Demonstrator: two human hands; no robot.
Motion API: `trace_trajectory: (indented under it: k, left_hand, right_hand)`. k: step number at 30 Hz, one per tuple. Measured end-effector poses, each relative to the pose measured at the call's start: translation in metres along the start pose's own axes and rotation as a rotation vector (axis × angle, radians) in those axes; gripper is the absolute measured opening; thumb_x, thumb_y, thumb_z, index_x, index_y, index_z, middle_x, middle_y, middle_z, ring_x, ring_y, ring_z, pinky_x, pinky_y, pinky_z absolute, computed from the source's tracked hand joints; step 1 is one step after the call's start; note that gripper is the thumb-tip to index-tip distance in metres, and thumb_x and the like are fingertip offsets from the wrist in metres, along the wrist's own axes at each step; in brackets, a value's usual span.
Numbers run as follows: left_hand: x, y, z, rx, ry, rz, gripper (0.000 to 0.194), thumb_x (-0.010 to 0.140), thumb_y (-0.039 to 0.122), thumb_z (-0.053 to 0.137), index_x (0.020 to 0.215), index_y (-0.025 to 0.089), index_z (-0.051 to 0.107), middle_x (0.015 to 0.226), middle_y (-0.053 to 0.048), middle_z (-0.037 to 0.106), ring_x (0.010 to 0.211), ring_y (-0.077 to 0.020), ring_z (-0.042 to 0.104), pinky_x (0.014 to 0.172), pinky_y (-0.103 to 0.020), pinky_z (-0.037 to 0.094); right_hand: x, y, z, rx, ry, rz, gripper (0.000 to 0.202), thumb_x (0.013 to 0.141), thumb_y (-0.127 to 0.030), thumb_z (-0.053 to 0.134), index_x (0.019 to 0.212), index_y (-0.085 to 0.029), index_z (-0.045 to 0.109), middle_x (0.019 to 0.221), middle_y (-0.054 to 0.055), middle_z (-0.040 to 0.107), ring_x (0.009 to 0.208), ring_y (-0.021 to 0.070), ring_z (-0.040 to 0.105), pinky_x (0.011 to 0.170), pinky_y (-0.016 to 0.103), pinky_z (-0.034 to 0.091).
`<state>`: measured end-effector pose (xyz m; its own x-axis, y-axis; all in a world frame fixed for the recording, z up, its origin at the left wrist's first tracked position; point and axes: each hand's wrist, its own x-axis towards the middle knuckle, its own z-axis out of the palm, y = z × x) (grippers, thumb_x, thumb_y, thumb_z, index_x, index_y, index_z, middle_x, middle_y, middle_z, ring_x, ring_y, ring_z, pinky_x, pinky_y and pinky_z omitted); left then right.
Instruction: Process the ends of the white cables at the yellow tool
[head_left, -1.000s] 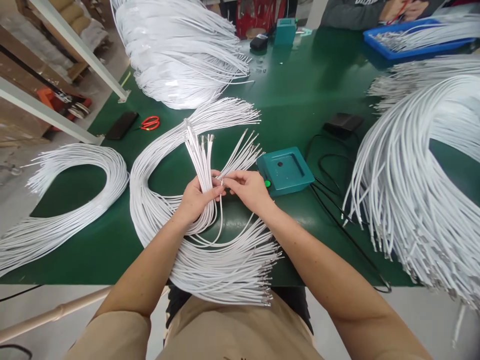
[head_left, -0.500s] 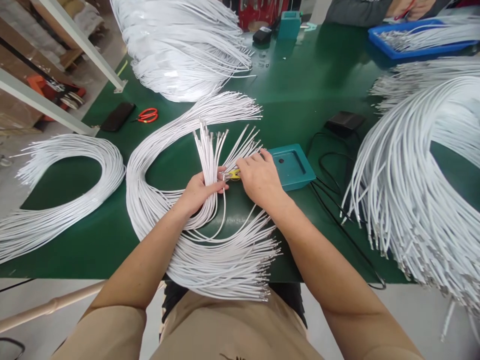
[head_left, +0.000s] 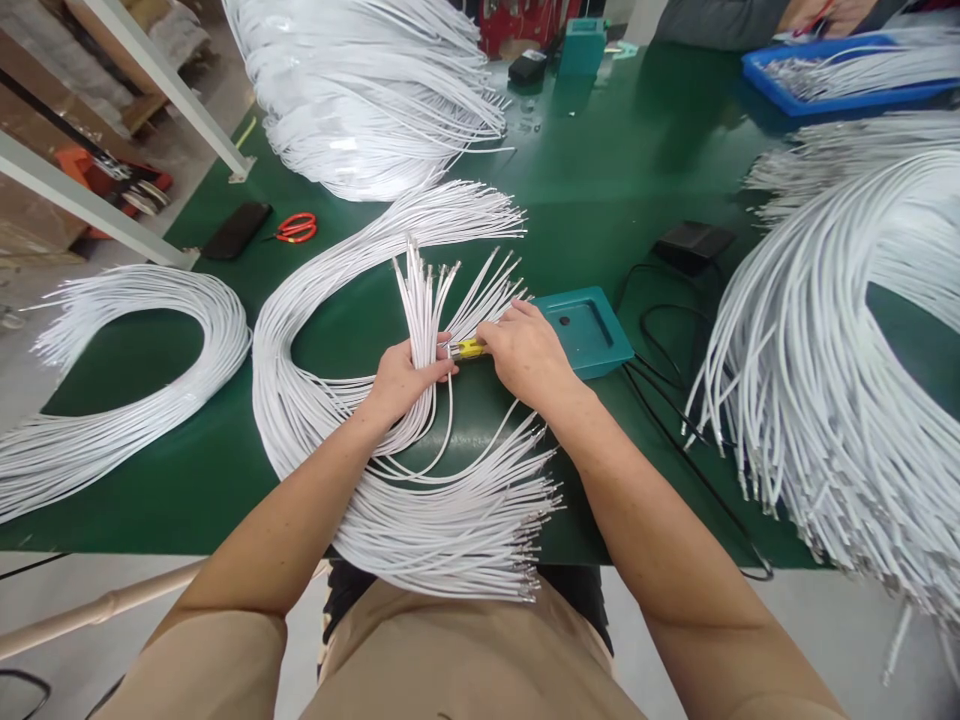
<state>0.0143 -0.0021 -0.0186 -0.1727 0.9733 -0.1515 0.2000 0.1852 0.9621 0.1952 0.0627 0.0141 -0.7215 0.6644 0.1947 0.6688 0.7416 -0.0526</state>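
Note:
My left hand point(head_left: 409, 378) is closed around a bundle of white wires point(head_left: 426, 300), which stand up out of the fist with small metal tips at their ends. My right hand point(head_left: 525, 350) grips a small yellow-handled tool point(head_left: 471, 348) with a metal end. That end reaches the wires beside my left thumb; its exact kind is partly hidden by the fingers. One single wire point(head_left: 450, 405) hangs down from where the tool meets the bundle. More of the white wire coil point(head_left: 277, 400) curves around on the table under my left forearm.
A teal tray point(head_left: 589, 330) lies just right of my right hand, with black cables behind it. Wire coils lie left point(head_left: 217, 340), far point(head_left: 360, 100) and right point(head_left: 810, 350). Orange-handled scissors point(head_left: 298, 228) rest at the back left. Another person's hands point(head_left: 821, 15) are beyond the blue tray point(head_left: 795, 98).
My right hand and the yellow-handled tool have shifted slightly right, and more of the yellow handle shows. The upright wires lean a little more to the right; my left hand stays closed on them.

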Motion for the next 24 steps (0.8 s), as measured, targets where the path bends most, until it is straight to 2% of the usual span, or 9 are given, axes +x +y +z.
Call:
trace_trajectory:
  k: [5,7,9,11,13,15,20,22,24]
  left_hand:
    - [-0.001,0.004,0.002,0.101,0.018,0.001,0.042,0.068,0.028,0.073,0.107,0.014,0.069,0.082,-0.003,0.072,0.073,-0.0206,0.070,0.078,-0.034,0.055]
    - [-0.001,0.006,0.002,0.133,0.021,-0.002,0.038,0.068,0.028,0.073,0.103,0.014,0.070,0.081,-0.003,0.073,0.070,-0.0202,0.070,0.079,-0.035,0.054]
    - [-0.001,0.006,0.002,0.155,0.020,-0.002,0.034,0.068,0.028,0.073,0.099,0.014,0.071,0.081,-0.004,0.073,0.069,-0.0203,0.069,0.080,-0.036,0.053]
    - [0.000,0.005,0.001,0.155,0.011,-0.003,0.028,0.068,0.028,0.073,0.093,0.015,0.071,0.083,-0.004,0.074,0.071,-0.0209,0.070,0.081,-0.037,0.053]
    - [0.000,0.003,-0.001,0.124,-0.003,-0.005,0.025,0.068,0.029,0.074,0.088,0.015,0.071,0.086,-0.006,0.073,0.075,-0.0219,0.070,0.083,-0.037,0.052]
    - [0.000,0.001,-0.003,0.064,-0.012,-0.013,0.025,0.067,0.031,0.076,0.086,0.014,0.070,0.089,-0.006,0.073,0.077,-0.0229,0.071,0.082,-0.037,0.052]
    - [-0.002,0.000,-0.010,-0.082,0.020,-0.049,0.047,0.061,0.034,0.082,0.102,0.015,0.070,0.092,-0.006,0.071,0.076,-0.0216,0.070,0.078,-0.035,0.054]
    - [-0.003,0.000,-0.012,-0.132,0.015,-0.045,0.056,0.061,0.035,0.083,0.111,0.016,0.067,0.091,-0.006,0.071,0.076,-0.0208,0.069,0.078,-0.034,0.053]
    - [-0.004,0.000,-0.013,-0.190,0.000,-0.011,0.056,0.061,0.034,0.083,0.113,0.016,0.067,0.093,-0.006,0.072,0.081,-0.0206,0.068,0.081,-0.034,0.053]
  right_hand:
    - [0.000,-0.001,0.002,-0.007,0.011,0.002,0.023,0.084,-0.009,0.047,0.092,-0.013,0.067,0.077,0.010,0.069,0.085,0.0229,0.061,0.104,0.038,0.033]
    - [-0.003,-0.001,0.001,0.000,0.037,0.002,0.024,0.086,-0.010,0.045,0.094,-0.014,0.067,0.079,0.010,0.070,0.093,0.0242,0.061,0.109,0.043,0.030]
    - [-0.006,-0.001,-0.001,-0.014,0.113,0.067,0.026,0.089,-0.013,0.043,0.099,-0.014,0.067,0.092,0.011,0.071,0.108,0.0270,0.057,0.113,0.051,0.021]
    - [-0.009,0.002,-0.001,-0.057,0.209,0.211,0.028,0.092,-0.016,0.041,0.109,-0.014,0.064,0.116,0.015,0.066,0.124,0.0310,0.047,0.113,0.060,0.013]
    - [-0.012,0.005,0.000,-0.099,0.256,0.342,0.033,0.093,-0.019,0.042,0.121,-0.013,0.058,0.134,0.018,0.055,0.133,0.0347,0.038,0.111,0.065,0.013]
    - [-0.013,0.009,0.003,-0.115,0.241,0.383,0.036,0.093,-0.021,0.043,0.126,-0.012,0.054,0.141,0.019,0.049,0.137,0.0364,0.034,0.110,0.066,0.014]
    - [-0.012,0.008,0.001,-0.057,0.255,0.316,0.034,0.094,-0.021,0.042,0.124,-0.012,0.056,0.137,0.018,0.053,0.133,0.0339,0.039,0.111,0.060,0.019]
    - [-0.011,-0.003,-0.007,0.059,0.258,0.200,0.031,0.095,-0.023,0.043,0.118,-0.013,0.060,0.127,0.016,0.060,0.121,0.0303,0.049,0.105,0.051,0.033]
    - [-0.012,-0.020,-0.014,0.228,0.200,-0.001,0.028,0.096,-0.027,0.043,0.107,-0.014,0.065,0.111,0.012,0.068,0.103,0.0249,0.058,0.092,0.040,0.043]
